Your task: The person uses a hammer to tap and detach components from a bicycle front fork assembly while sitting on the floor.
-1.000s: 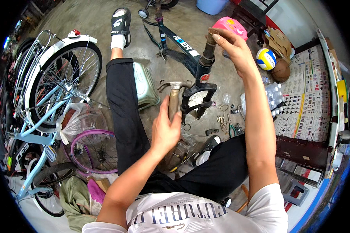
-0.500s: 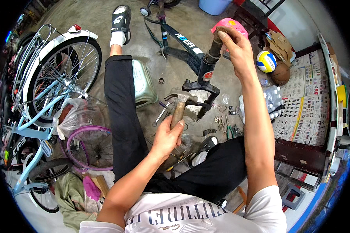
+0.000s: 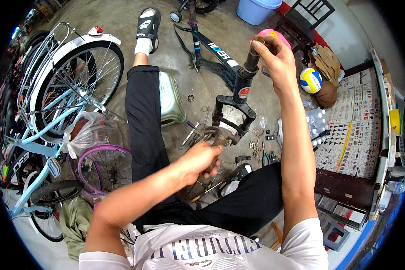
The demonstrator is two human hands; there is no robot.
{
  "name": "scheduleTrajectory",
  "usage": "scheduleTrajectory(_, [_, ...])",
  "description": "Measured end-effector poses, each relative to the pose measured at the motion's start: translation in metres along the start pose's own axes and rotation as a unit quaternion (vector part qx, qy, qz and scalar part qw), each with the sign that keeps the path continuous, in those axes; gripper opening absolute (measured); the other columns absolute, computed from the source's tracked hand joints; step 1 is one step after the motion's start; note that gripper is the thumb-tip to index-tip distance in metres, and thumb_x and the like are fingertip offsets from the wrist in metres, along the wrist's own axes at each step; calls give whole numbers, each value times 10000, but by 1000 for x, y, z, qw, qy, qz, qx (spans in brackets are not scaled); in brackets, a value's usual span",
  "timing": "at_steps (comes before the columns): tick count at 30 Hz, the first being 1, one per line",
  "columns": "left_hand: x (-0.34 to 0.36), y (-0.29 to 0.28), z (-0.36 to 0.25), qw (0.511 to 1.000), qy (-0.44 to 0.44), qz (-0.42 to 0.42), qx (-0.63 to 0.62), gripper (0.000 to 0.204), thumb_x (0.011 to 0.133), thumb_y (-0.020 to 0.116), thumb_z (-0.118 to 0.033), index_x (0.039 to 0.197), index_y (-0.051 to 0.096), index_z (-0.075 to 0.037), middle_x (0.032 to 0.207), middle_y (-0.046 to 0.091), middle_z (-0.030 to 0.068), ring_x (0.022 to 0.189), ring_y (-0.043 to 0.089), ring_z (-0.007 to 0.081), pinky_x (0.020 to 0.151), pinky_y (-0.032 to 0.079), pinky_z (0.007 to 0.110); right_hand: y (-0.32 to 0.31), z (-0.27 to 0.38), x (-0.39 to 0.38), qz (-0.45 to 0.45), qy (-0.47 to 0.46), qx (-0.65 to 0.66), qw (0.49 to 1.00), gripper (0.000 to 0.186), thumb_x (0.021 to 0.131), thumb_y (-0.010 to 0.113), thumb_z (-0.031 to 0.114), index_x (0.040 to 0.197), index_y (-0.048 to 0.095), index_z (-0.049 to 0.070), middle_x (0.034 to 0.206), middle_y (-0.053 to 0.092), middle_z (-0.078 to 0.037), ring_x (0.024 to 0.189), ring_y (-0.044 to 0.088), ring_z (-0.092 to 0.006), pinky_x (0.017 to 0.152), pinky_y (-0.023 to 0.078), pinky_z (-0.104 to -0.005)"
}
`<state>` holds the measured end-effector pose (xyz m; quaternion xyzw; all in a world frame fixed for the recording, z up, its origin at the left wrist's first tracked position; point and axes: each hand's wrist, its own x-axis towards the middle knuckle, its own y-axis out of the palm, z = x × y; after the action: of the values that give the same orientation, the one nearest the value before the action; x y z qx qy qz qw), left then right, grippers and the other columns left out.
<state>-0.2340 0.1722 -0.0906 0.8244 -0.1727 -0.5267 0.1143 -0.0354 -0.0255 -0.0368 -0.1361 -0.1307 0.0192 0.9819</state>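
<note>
My left hand (image 3: 204, 157) is closed round the handle of a claw hammer (image 3: 222, 137); the hammer's head is blurred and overlaps the lower end of the black front fork (image 3: 248, 118), so contact cannot be told. My right hand (image 3: 276, 54) grips the top of the worn steerer tube (image 3: 251, 63), thumb over a rusty ring at its end. The fork is fitted in the head tube of a dark bicycle frame (image 3: 225, 67), which slants away from me. Wrenches (image 3: 190, 132) and pliers (image 3: 266, 158) lie on the floor nearby.
A light blue bicycle (image 3: 50, 153) and purple rim (image 3: 92, 164) are at left, a pale green stool (image 3: 171, 103) beside my leg. At right are bottled water (image 3: 318, 120), a volleyball (image 3: 310, 81) and a newspaper-covered board (image 3: 355, 126). A blue bucket (image 3: 257, 11) stands behind.
My left hand has moved down and right with the hammer, whose head dropped from beside the fork to over its lower end. My right hand stays on the tube top.
</note>
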Motion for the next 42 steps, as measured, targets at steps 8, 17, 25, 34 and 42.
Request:
scheduleTrajectory(8, [-45,34,-96,952,305,-31,2,205,986,542,-265,971,522,-62,739,556,31,472,507,116,386,372,295,-5,14,-1,30,36,-11,999,375,878,766,247,1093,679,-48,963,715,-89,889,651,-131,811,509,-277])
scheduleTrajectory(17, [-24,30,-61,996,85,1,-31,178,974,538,-219,914,546,-51,738,576,38,510,511,121,433,385,302,-5,24,1,52,12,-72,996,361,872,773,242,1073,684,-44,927,715,-83,867,654,-136,804,512,-279])
scheduleTrajectory(25, [-37,34,-38,993,104,-46,-29,219,987,528,-278,905,542,-76,724,562,26,498,509,126,433,348,309,-10,22,3,39,11,-116,992,370,848,787,282,1047,704,-19,907,732,-81,832,665,-129,760,515,-280])
scheduleTrajectory(34, [-15,14,3,996,80,-3,-28,239,977,524,-274,1074,525,-56,844,552,21,556,521,119,469,371,294,-12,26,-2,50,-11,-109,993,405,866,777,296,1078,694,-39,926,728,-87,868,665,-133,775,519,-286])
scheduleTrajectory(42, [-25,46,-63,990,132,-32,-43,208,969,564,-255,953,547,-48,778,586,46,539,519,134,458,386,308,-12,17,3,40,-32,-114,992,388,857,781,297,1039,711,-39,928,736,-112,848,671,-149,770,523,-302])
